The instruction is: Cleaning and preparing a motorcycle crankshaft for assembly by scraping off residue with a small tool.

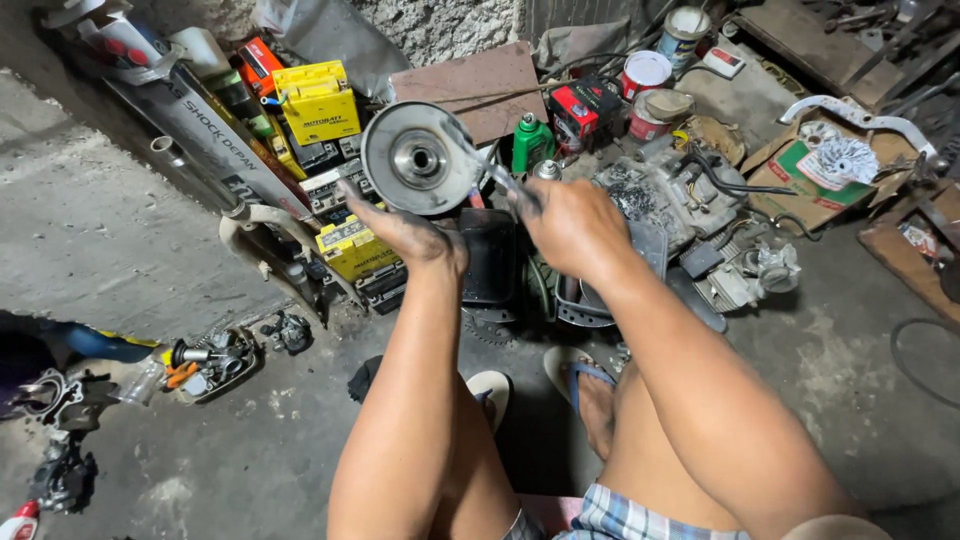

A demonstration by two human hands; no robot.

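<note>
From the head camera, the left hand (pixel 405 232) is holding up a round metal disc (pixel 420 158), its grimy fingers (pixel 362 200) closing on the disc's lower edge. The disc is facing the camera, raised above the floor clutter, with a shiny hub at its centre. The right hand (pixel 572 222) is gripping a thin metal tool (pixel 490 165), fingers closed round its handle; the tool's tip is lying against the disc's right side. Both forearms are reaching out over bare knees, and feet in sandals (pixel 575 372) are resting on the concrete floor (pixel 120 240). Yellow batteries (pixel 318 100) are sitting just left of the disc, a green bottle (pixel 530 142) just to its right, and an engine (pixel 670 190) beyond the right hand. Paint cans (pixel 645 72) are standing further back.
</note>
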